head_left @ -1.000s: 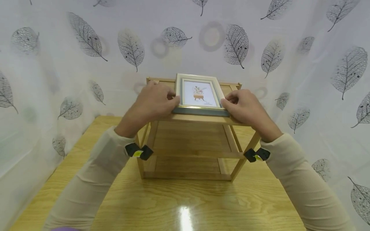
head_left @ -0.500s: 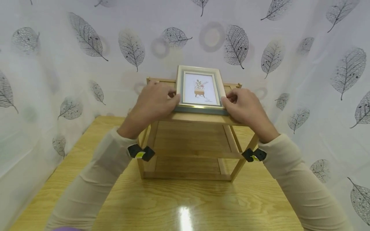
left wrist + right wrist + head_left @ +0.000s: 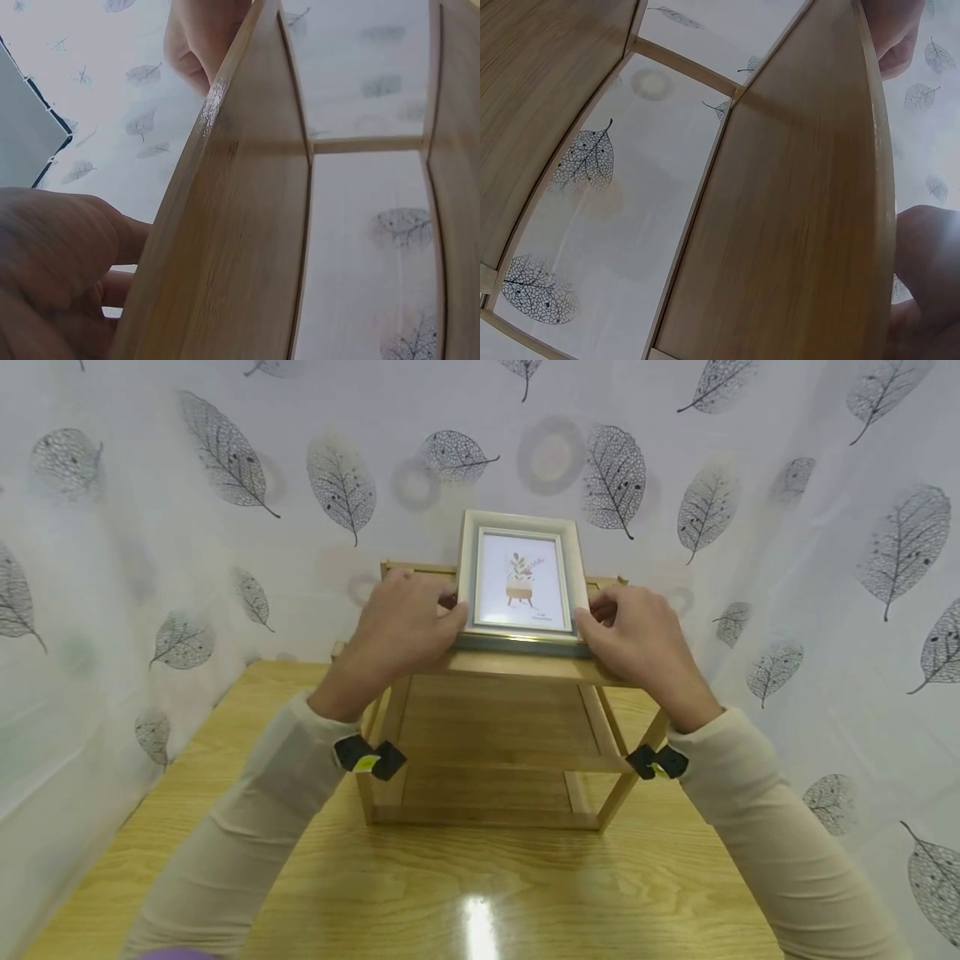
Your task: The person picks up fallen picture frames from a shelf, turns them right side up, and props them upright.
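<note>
A picture frame [image 3: 522, 522], cream with a grey-green band and a print of a potted plant, leans back with its lower edge on the top of a wooden shelf rack [image 3: 517, 665]. My left hand [image 3: 401, 631] pinches its lower left side between thumb and fingers. On the lower right side, my right hand [image 3: 637, 635] grips it likewise. Both wrist views look up at the rack's boards, which hide the frame. The left hand [image 3: 60, 262] shows beside the board edge in the left wrist view, the right hand [image 3: 930, 262] in the right wrist view.
Two lower shelves [image 3: 487, 714] of the rack sit under the top board. The rack stands on a wood-grain table [image 3: 420, 885]. A white curtain [image 3: 285, 552] with dark leaf prints hangs behind and along both sides.
The picture frame's upper edge has risen, tilting it more upright, while its lower edge stays on the rack's top. Both hands keep their hold, with the wrists shifting slightly inward.
</note>
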The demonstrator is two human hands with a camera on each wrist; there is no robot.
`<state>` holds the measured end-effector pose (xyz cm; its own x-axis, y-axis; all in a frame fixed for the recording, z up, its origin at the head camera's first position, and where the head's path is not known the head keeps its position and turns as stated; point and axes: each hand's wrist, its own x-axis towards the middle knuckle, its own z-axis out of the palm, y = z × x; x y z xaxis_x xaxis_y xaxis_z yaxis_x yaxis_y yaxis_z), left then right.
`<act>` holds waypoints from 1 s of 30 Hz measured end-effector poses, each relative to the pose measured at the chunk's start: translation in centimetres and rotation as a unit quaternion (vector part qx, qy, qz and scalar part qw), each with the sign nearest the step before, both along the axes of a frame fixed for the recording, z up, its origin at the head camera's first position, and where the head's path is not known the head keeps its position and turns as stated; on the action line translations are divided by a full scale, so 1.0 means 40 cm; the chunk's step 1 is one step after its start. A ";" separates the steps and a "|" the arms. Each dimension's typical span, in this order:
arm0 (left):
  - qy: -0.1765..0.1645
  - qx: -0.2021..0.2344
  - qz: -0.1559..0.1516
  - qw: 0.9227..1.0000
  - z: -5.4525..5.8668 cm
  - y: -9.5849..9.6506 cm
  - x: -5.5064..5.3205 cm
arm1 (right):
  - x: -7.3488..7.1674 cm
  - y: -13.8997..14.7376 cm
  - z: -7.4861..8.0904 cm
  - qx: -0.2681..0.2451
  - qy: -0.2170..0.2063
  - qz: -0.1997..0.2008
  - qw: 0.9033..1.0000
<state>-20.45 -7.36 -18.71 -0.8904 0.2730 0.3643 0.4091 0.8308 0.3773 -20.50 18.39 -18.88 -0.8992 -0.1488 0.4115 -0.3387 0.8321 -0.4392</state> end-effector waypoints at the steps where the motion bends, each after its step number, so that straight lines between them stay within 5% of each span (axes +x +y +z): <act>1: 0.001 0.001 0.000 1.000 0.000 0.000 0.001 | 0.000 0.000 0.000 -0.004 0.000 0.000 1.000; 30: 0.067 0.094 0.002 0.993 -0.002 -0.001 0.006 | 0.005 -0.005 0.005 -0.082 -0.003 0.003 0.997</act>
<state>-20.20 -7.42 -18.79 -0.8313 0.1856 0.5239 0.4629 0.7529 0.4678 -20.31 18.19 -18.66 -0.9009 -0.0864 0.4254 -0.3411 0.7471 -0.5705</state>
